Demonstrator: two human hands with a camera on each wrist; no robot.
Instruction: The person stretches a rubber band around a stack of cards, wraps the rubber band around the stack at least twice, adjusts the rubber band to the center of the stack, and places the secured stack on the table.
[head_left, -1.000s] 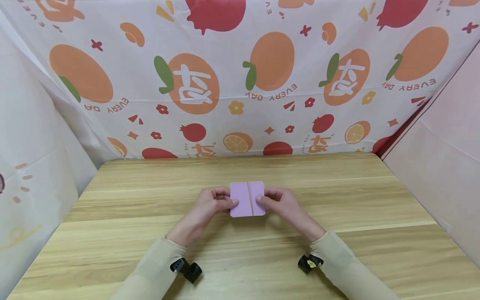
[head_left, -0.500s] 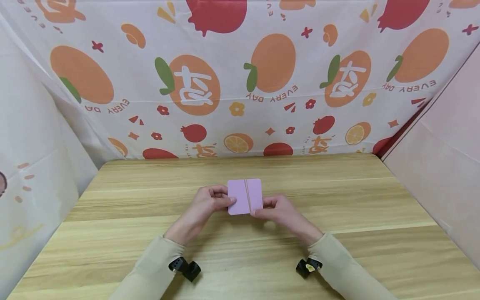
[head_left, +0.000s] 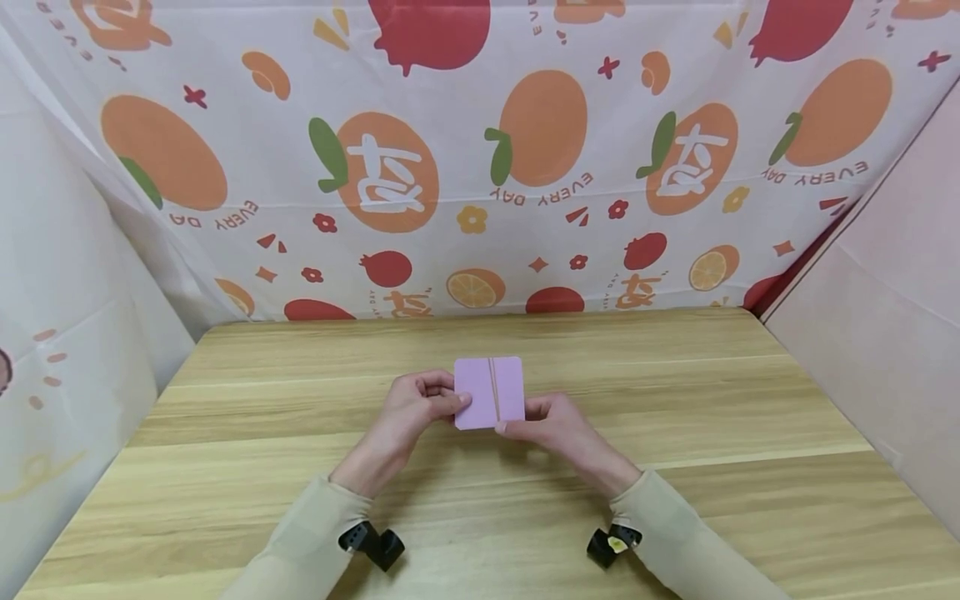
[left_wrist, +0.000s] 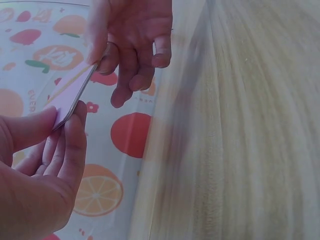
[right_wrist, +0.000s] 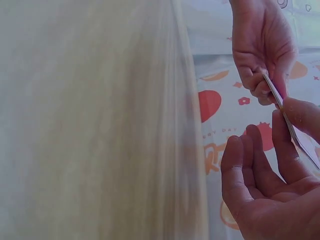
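A thin lilac square stack of cards (head_left: 472,379) is held up over the table, its face toward the head camera. A tan rubber band (head_left: 494,387) runs up and down it, slightly right of its middle, as two close strands. My left hand (head_left: 411,417) pinches the left edge, thumb on the face and fingers behind. My right hand (head_left: 562,429) pinches the lower right part, its thumb tip at the band's bottom end. In the left wrist view the stack (left_wrist: 75,95) appears almost edge-on, with thin layers along its side. The right hand's other fingers (right_wrist: 252,165) spread loosely.
The wooden table (head_left: 675,375) lies under both hands. A fruit-print cloth (head_left: 450,167) hangs behind it, with pale cloth walls (head_left: 75,292) at the sides. Small black devices (head_left: 371,543) sit on both sleeve cuffs.
The right thumb has slid down and left from the right part of the face to the band's lower end. The stack has shifted slightly left, and the band's strands now show apart.
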